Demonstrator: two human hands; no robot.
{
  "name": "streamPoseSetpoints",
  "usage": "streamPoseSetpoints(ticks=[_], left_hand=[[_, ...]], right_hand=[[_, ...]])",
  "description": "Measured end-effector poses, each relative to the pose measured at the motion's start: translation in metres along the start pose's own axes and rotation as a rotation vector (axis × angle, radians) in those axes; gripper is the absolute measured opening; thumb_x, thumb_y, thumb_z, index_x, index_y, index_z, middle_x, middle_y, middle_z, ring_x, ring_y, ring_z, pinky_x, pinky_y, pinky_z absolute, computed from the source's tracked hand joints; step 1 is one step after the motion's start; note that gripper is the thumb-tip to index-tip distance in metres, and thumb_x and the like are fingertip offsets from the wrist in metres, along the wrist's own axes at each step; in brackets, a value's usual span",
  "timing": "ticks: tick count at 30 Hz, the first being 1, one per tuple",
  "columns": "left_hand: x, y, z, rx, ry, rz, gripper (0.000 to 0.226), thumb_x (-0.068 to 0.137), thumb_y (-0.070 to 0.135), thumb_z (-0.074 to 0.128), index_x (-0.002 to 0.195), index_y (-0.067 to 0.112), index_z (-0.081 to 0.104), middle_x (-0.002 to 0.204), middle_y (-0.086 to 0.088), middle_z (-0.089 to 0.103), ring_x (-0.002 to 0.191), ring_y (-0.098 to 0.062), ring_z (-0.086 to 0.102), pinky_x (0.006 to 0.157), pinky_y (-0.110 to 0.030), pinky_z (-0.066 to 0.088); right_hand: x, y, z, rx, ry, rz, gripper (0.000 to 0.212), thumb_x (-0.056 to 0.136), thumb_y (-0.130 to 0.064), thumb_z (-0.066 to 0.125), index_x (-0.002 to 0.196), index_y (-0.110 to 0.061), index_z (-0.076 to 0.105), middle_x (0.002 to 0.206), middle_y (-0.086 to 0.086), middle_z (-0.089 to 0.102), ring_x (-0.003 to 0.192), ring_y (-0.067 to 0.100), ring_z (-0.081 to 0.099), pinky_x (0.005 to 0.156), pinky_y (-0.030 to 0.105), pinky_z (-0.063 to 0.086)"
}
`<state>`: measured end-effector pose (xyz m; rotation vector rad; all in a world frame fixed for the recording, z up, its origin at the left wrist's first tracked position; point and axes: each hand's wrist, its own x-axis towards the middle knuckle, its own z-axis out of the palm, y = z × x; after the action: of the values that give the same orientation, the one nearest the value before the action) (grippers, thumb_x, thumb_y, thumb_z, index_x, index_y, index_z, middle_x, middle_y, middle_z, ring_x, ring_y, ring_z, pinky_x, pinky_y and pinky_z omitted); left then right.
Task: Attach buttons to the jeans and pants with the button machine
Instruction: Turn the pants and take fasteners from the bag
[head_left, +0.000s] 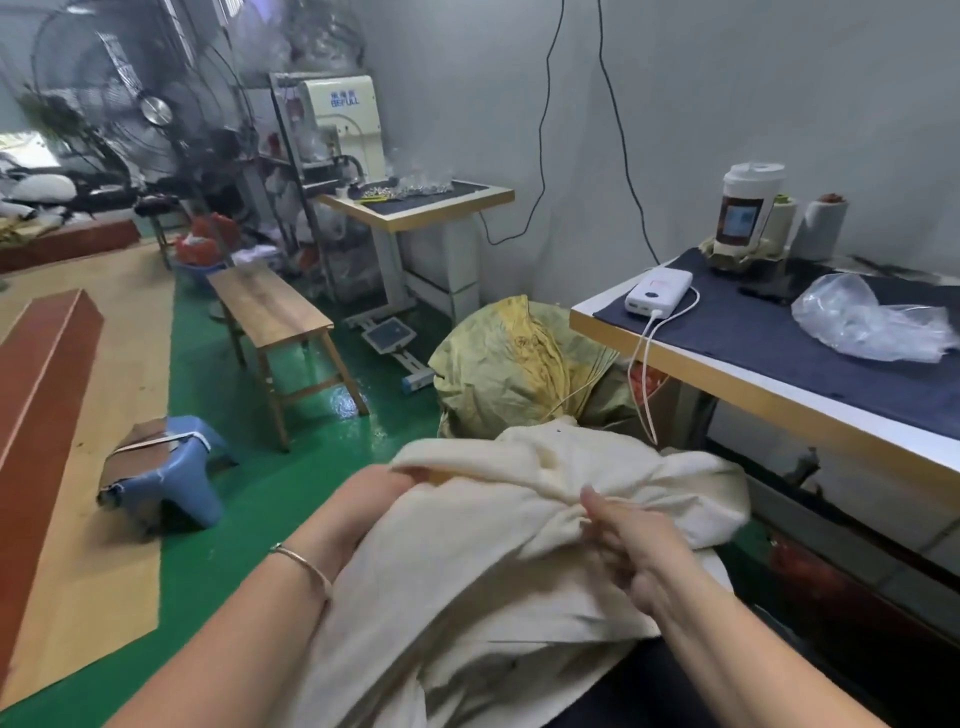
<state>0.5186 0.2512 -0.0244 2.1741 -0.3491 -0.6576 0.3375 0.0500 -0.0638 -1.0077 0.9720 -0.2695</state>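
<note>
Both hands are on the cream pants, which lie bunched over my lap at the bottom of the view. My right hand is clenched on a gathered fold of the cloth, thumb up, fingers curled into the wrinkles. My left hand grasps the far edge of the pants; its fingertips go under the fabric, so I cannot tell how tightly they close. A thin bracelet sits on that wrist.

Just beyond the pants stands a yellow-green sack on the green floor. To the left, a blue stool lies tipped, and a wooden bench stands past it. On the right is a table with a dark top, carrying a white power bank with a cable, a clear plastic bag and a lidded cup.

Farthest back, against the wall, the white button machine sits on its own stand, well apart from the pants.
</note>
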Motion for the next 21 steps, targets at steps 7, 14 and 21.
streamPoseSetpoints(ticks=[7,14,21], left_hand=[[-0.022,-0.019,0.037,0.325,-0.28,0.032,0.033,0.073,0.058,0.063,0.079,0.026,0.072,0.087,0.008,0.071,0.084,-0.016,0.068,0.065,-0.029,0.051],[-0.011,-0.013,0.033,0.44,0.063,0.369,0.063,0.075,0.043,0.063,0.135,0.032,0.049,0.123,0.008,0.052,0.123,-0.016,0.049,0.097,-0.03,0.042],[-0.025,-0.048,0.098,0.753,-0.137,0.422,0.072,0.097,0.065,0.022,0.159,0.032,0.008,0.166,0.013,0.006,0.152,-0.006,0.0,0.121,-0.039,0.007]], right_hand=[[-0.01,-0.031,-0.014,-0.638,0.185,-0.711,0.028,0.078,-0.007,0.069,0.096,-0.021,0.054,0.086,-0.003,0.061,0.077,0.016,0.056,0.061,0.031,0.046],[-0.001,-0.018,0.04,-1.259,-0.37,-0.877,0.055,0.079,-0.015,0.044,0.128,-0.034,0.06,0.145,-0.007,0.049,0.139,0.016,0.036,0.118,0.039,0.018],[0.054,0.012,0.034,-1.695,-0.289,-0.653,0.06,0.097,-0.06,0.021,0.152,-0.038,0.017,0.163,0.0,0.012,0.15,0.023,0.001,0.118,0.049,0.002]])
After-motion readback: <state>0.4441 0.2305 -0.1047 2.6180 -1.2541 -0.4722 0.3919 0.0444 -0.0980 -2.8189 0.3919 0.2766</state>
